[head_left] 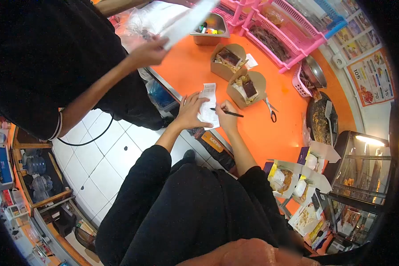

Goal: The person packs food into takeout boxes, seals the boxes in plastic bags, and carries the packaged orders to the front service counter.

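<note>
Left hand (189, 111): the grip is spread wide. The fingers and thumb press on the paper slip and do not pinch it.
Right hand (227, 118): the grip is closed around the black pen (237, 115), pinching it between fingers and thumb.
Pen: its tip end points at the paper slip. The other end sticks out past the right hand.
Paper slip (209, 98): it lies by the edge of the orange counter (180, 66), between the two hands. It has small print at the top.
Food boxes: the near brown box (247, 89) and the far brown box (228, 58) sit side by side with their flaps up, food inside.
Scissors (271, 111): they lie beside the near brown box, black handles toward the person.
Metal tin (210, 39): it sits past the paper slip and holds markers.
Pink rack (292, 62): it stands at the far side of the counter.
Other person (53, 66): they hold a white sheet (187, 25).
</note>
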Tool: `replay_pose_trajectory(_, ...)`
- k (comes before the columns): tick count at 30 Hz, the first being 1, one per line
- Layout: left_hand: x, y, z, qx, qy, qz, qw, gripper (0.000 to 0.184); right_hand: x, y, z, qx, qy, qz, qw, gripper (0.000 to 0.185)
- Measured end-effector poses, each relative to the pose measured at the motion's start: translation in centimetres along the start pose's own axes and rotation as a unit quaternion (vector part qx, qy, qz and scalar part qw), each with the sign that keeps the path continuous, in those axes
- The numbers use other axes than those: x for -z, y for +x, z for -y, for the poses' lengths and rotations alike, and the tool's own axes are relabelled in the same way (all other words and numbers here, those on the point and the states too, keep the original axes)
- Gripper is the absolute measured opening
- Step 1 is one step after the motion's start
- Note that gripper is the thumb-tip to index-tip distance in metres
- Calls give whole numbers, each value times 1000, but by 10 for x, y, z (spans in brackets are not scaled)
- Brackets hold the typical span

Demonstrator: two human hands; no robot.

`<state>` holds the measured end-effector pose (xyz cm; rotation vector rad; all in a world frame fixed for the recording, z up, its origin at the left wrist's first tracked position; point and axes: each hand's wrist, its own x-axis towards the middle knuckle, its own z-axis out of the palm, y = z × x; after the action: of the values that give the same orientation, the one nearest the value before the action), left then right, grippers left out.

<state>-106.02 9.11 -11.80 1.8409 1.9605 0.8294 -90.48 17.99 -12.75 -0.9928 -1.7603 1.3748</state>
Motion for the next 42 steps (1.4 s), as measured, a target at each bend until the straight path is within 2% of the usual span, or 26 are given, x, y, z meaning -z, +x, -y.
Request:
replay_pose_trajectory(4,0,0,1,0,2,1,1000,100,3,-16,-11,21,-5,-15,1000,24)
replay_pose_trajectory(5,-1,0,2,0,1,2,1000,100,5,-20,-1,-6,-13,-68,998,24)
replay_pose_trajectory(8,-1,-1,2,-6,1,-10,1000,101,8,-27,4,33,-93,4,995,22)
replay_pose_trajectory(9,1,0,2,-6,2,-3,1000,101,9,-29,13,19,-90,36,995,23)
replay_pose_trajectory(12,2,-1,-1,-6,4,-1,1000,102,-1,-8,34,161,-140,-42,976,23)
replay_pose_trajectory(15,-10,-9,-7,-17,11,-30,999,103,-16,29,53,309,-311,-43,898,14)
replay_pose_trajectory(18,-27,-34,-31,-17,34,-6,999,100,-36,59,52,153,-443,33,883,13)
replay_pose_trajectory(21,-36,-60,-64,-24,-26,2,999,108,-46,71,68,57,-490,45,869,24)
replay_pose_trajectory(24,-46,-59,-80,-48,-14,42,998,101,-37,57,80,67,-447,17,892,21)
replay_pose_trajectory(27,-55,-38,-91,-87,-44,38,995,94,-4,20,97,132,-321,35,937,31)
replay_pose_trajectory(29,-71,-27,-97,-119,-38,46,991,92,35,-19,143,29,-172,102,979,35)
replay_pose_trajectory(30,-79,-22,-101,-138,-42,42,989,91,59,-38,151,41,-41,117,991,34)
replay_pose_trajectory(31,-88,-17,-106,-155,-47,38,986,90,83,-63,186,51,-12,113,992,27)
replay_pose_trajectory(33,-104,-7,-117,-175,-57,34,982,90,158,-117,221,126,-118,148,974,24)
replay_pose_trajectory(36,-120,7,-134,-182,-64,55,980,88,231,-189,242,181,-157,284,928,25)
replay_pose_trajectory(39,-132,26,-145,-174,-60,64,981,89,233,-240,216,155,-178,378,895,27)
replay_pose_trajectory(42,-141,38,-151,-177,-40,40,983,90,230,-264,185,136,-187,384,894,29)
